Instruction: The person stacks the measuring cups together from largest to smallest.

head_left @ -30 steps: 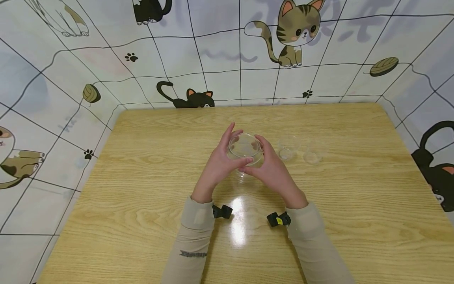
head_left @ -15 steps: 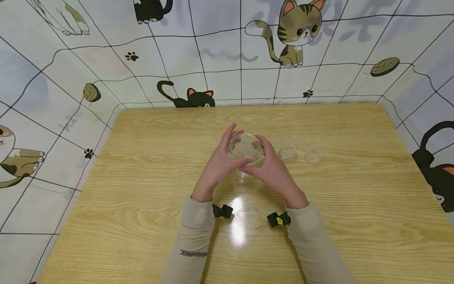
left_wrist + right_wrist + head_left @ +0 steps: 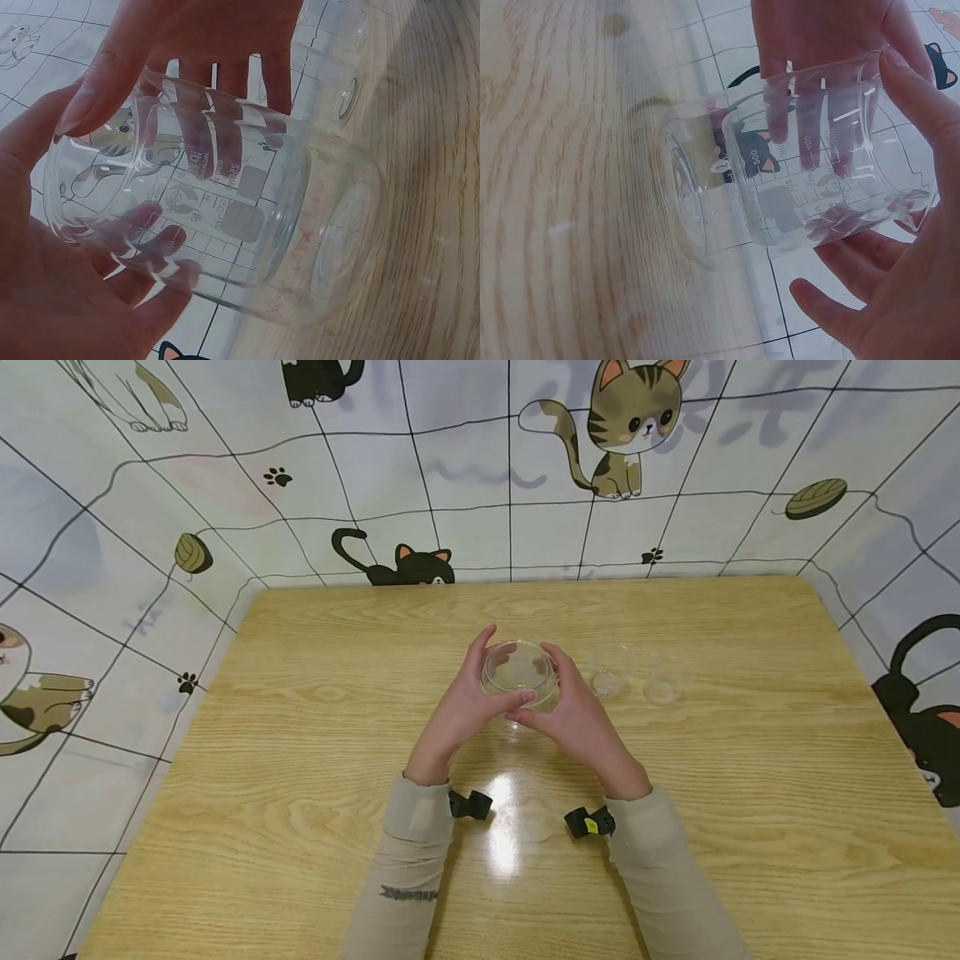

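barely anything moved: glass beaker between hands, gripped around sides

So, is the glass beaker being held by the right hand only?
No, in the head view both the left hand and the right hand hold the glass beaker between them.

Straight in on a wide wooden table, yellow-brown and streaked with fine grain. Gleams sharply near the front, with a white reflection of light on the glossy top. Meets a pale back wall at the far edge, ruled into squares by thin black lines. Sports a printed striped cat, a black cat peeking over the tabletop, paw prints too! Carries on across the left wall and right wall.
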The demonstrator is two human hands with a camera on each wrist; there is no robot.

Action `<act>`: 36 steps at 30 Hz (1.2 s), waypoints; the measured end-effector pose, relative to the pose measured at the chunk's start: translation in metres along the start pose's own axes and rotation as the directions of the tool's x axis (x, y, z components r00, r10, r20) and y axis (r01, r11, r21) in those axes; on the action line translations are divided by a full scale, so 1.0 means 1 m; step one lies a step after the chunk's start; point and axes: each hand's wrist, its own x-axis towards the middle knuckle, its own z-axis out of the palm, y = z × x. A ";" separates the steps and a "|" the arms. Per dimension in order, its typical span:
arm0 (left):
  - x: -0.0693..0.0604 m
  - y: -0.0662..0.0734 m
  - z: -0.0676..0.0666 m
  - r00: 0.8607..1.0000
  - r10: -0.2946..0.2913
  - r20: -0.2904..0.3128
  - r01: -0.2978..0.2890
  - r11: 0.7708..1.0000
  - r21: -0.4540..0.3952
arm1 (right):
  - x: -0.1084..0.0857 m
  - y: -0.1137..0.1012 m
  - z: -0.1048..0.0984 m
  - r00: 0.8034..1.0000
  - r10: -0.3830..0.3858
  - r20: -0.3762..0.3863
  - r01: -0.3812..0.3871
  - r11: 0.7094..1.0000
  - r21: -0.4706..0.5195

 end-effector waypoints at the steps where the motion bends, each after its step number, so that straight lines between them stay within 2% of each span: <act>1: 0.000 0.000 0.000 1.000 -0.018 0.002 0.018 1.000 0.007 | 0.000 0.000 0.000 1.000 -0.001 0.000 0.001 1.000 0.000; 10: -0.003 0.006 0.001 0.997 -0.079 -0.006 0.079 0.994 0.071 | 0.001 0.001 -0.001 1.000 0.000 -0.002 0.000 1.000 -0.005; 27: 0.000 -0.001 -0.002 0.993 -0.100 0.056 0.103 0.994 -0.048 | 0.001 0.000 0.000 1.000 -0.002 0.000 0.002 1.000 -0.009; 36: 0.000 -0.002 -0.002 0.994 -0.091 0.061 0.094 0.994 -0.054 | 0.001 0.001 0.000 1.000 -0.008 -0.009 0.008 1.000 -0.007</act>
